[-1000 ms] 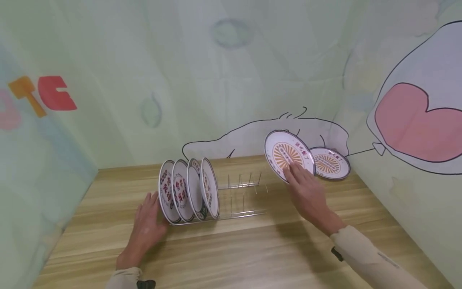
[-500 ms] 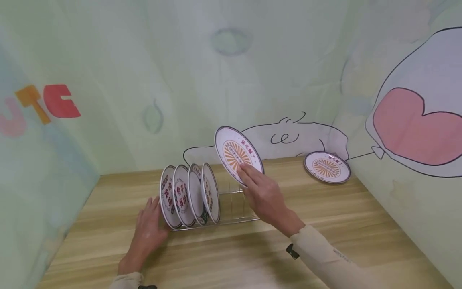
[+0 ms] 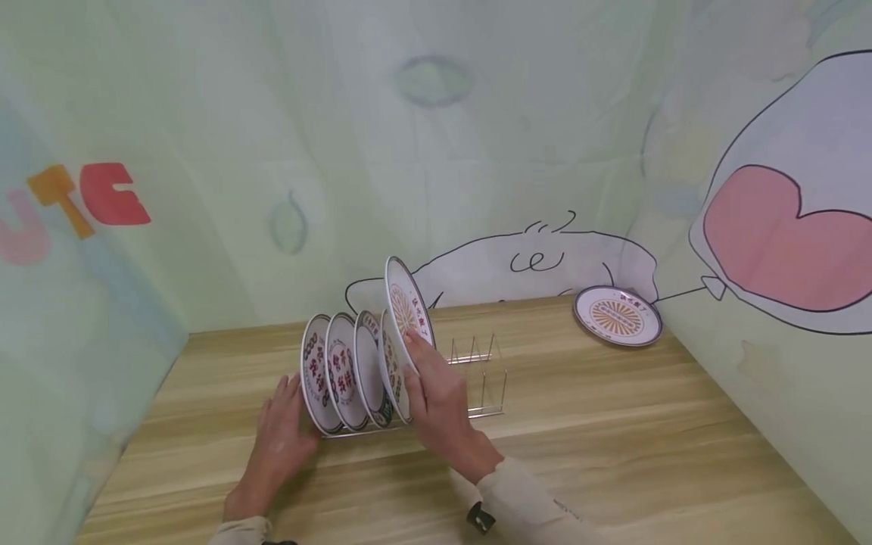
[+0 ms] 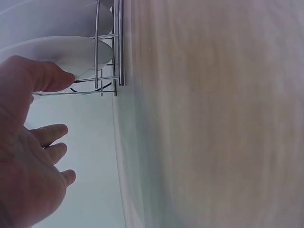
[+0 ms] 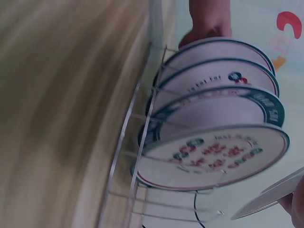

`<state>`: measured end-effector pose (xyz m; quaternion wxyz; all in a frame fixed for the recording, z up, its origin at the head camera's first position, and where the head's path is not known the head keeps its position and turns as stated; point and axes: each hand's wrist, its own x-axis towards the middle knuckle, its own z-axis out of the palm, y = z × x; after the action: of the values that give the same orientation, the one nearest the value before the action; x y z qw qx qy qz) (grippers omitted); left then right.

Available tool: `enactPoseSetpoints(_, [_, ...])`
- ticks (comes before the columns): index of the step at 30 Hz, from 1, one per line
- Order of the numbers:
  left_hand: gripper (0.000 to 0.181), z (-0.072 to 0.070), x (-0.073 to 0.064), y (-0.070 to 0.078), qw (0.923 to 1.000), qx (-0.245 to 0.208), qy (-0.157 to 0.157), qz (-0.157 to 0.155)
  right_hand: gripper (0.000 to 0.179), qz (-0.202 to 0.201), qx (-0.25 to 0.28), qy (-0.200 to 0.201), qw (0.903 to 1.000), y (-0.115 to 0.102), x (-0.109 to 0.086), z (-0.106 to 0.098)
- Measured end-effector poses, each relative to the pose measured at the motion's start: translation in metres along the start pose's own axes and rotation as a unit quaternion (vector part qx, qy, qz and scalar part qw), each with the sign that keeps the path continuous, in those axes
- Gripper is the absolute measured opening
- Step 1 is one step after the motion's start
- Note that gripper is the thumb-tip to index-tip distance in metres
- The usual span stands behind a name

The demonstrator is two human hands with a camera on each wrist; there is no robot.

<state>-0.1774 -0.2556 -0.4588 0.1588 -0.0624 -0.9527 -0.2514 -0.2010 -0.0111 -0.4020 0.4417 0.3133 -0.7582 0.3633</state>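
Observation:
My right hand (image 3: 439,397) pinches the rim of a white plate (image 3: 409,303) with an orange sunburst print, tilted above the wire dish rack (image 3: 487,412). In the right wrist view only an edge of that plate (image 5: 268,199) shows beside the fingers. Several printed plates stand on edge in the rack's left part, the rightmost one (image 5: 213,156) facing the held plate. My left hand (image 3: 279,435) is at the rack's left end, fingers extended. The left wrist view shows its thumb (image 4: 54,78) against the end wires near the outermost plate (image 4: 71,52), the other fingers apart from it.
A second sunburst plate (image 3: 616,316) lies on the wooden table (image 3: 613,439) at the back right, close to the wall. Bare wire slots (image 3: 477,371) stand at the rack's right end. Printed cloth walls (image 3: 436,151) enclose the table's back and sides.
My right hand has carried the sunburst plate leftward from beside the back-right plate to over the rack, turning it more edge-on. The left hand has stayed at the rack's left end.

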Motion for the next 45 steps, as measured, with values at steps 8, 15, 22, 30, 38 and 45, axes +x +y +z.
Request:
enactPoseSetpoints(8, [0.072, -0.002, 0.001, -0.003, 0.9998, 0.008, 0.015, 0.005, 0.036, 0.010, -0.040, 0.018, 0.9990, -0.007, -0.016, 0.021])
enactPoseSetpoints(15, [0.077, 0.000, 0.001, -0.002, 0.9997, 0.008, 0.018, 0.012, 0.035, 0.030, -0.067, -0.006, 0.9973, -0.003, -0.028, 0.026])
enactPoseSetpoints(22, [0.079, -0.001, 0.003, -0.001, 0.9999, 0.000, 0.011, 0.009, 0.033, 0.048, -0.048, -0.011, 0.9976, 0.002, -0.034, 0.029])
enactPoseSetpoints(30, [0.079, -0.003, 0.004, -0.001, 1.0000, -0.006, -0.001, 0.000, 0.034, 0.085, -0.020, -0.042, 0.9953, 0.007, -0.041, 0.028])
enactPoseSetpoints(38, [0.080, -0.002, 0.002, 0.001, 0.9999, -0.009, -0.006, -0.001, 0.031, 0.151, 0.015, -0.065, 0.9862, 0.010, -0.053, 0.026])
enactPoseSetpoints(45, [0.079, -0.001, 0.003, 0.001, 1.0000, -0.005, -0.004, 0.002, 0.034, 0.170, 0.025, -0.085, 0.9815, 0.010, -0.053, 0.024])
